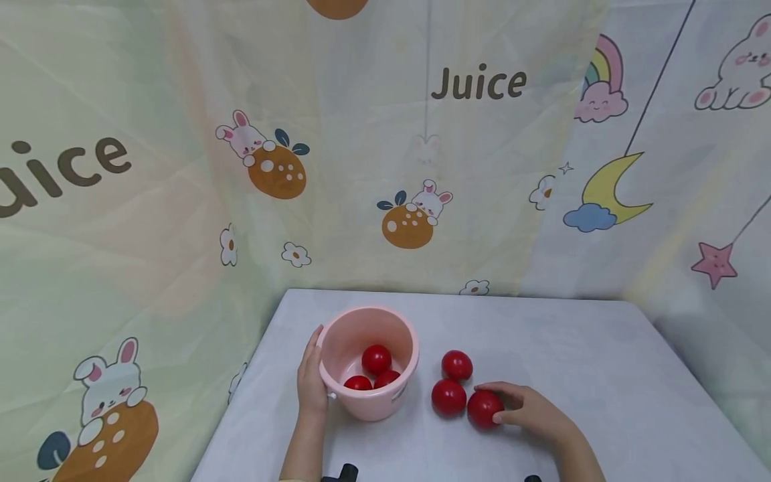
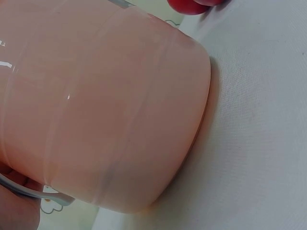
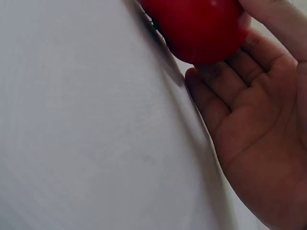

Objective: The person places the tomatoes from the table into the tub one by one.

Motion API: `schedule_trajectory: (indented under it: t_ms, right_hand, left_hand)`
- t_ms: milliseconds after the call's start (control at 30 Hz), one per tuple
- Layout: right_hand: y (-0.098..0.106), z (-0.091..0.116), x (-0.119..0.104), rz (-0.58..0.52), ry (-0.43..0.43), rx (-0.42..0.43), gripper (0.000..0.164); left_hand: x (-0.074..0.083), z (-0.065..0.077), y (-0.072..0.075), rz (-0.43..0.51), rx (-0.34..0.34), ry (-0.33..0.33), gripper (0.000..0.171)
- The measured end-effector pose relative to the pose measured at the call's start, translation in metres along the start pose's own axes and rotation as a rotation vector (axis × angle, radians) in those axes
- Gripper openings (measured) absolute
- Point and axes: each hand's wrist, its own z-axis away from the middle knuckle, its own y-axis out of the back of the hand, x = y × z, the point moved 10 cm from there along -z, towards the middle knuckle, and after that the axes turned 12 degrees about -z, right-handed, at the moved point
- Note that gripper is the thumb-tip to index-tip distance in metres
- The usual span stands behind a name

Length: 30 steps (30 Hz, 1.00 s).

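Observation:
A pink bucket stands on the left part of the table, with three red tomatoes inside. My left hand lies along the bucket's outer left side, fingers extended up to the rim. In the left wrist view the bucket's wall fills much of the picture, and part of its handle crosses in front of that hand. To the right of the bucket, my right hand holds a tomato between thumb and fingers, low over the tabletop. Two more tomatoes sit just left of it.
The white table has a back edge close to a patterned cloth curtain, which also hangs along both sides. A dark object shows at the bottom edge, by the left forearm.

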Motion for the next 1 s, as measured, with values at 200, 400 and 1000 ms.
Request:
schedule_trajectory:
  t_ms: [200, 400, 1000]
  right_hand:
    - [0.003, 0.001, -0.001, -0.003, -0.001, -0.019, 0.060]
    - [0.007, 0.003, -0.010, 0.005, 0.010, -0.026, 0.061]
    - [0.028, -0.005, -0.069, 0.056, 0.133, -0.042, 0.062]
  left_hand:
    - [-0.001, 0.000, -0.001, 0.007, -0.004, -0.003, 0.040]
    - [-0.001, 0.000, -0.001, 0.005, 0.002, 0.012, 0.039]
    - [-0.002, 0.000, 0.001, -0.019, 0.006, 0.021, 0.040]
